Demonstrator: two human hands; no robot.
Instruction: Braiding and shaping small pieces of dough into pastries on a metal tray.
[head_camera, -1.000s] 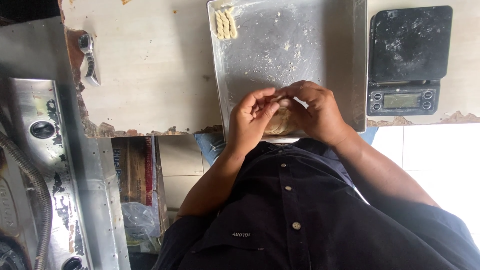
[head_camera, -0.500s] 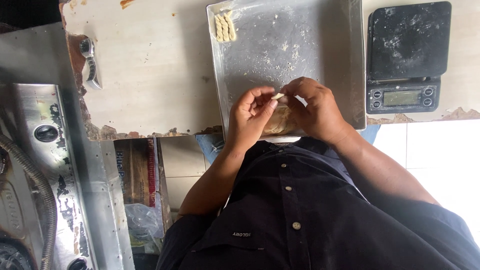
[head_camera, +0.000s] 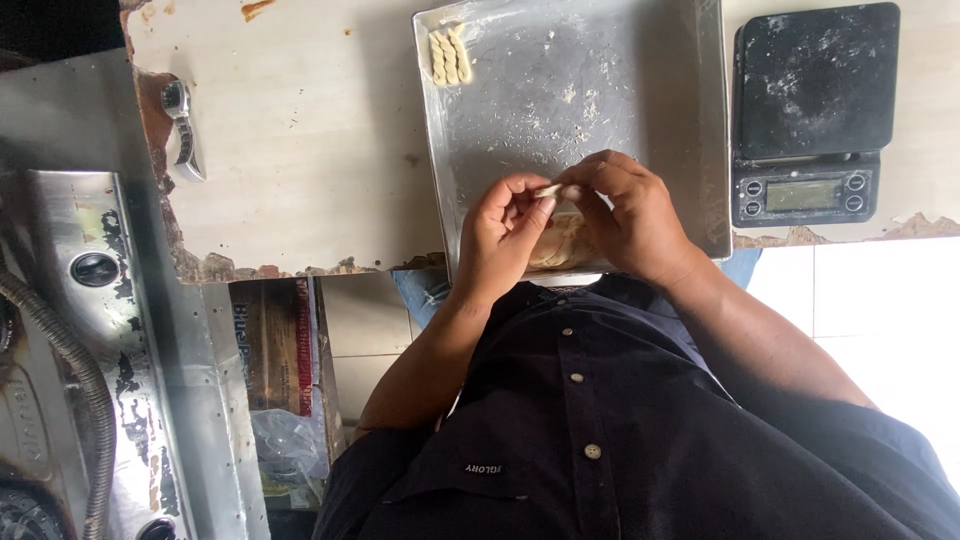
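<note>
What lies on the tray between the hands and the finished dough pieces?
Only bare, flour-dusted tray between the dough pieces and both hands, left, right, in the head view.

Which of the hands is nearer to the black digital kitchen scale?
The right hand is nearer: it is beside the black digital kitchen scale, over the metal tray's right part. The left hand is farther, beyond the right one.

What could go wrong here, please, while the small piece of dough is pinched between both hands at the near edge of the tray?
The dough piece is gripped only by the fingertips of the left hand and right hand, so it might tear or drop. The metal tray appears to overhang the counter edge, so leaning on it could tip it. The finished twists could then slide.
</note>
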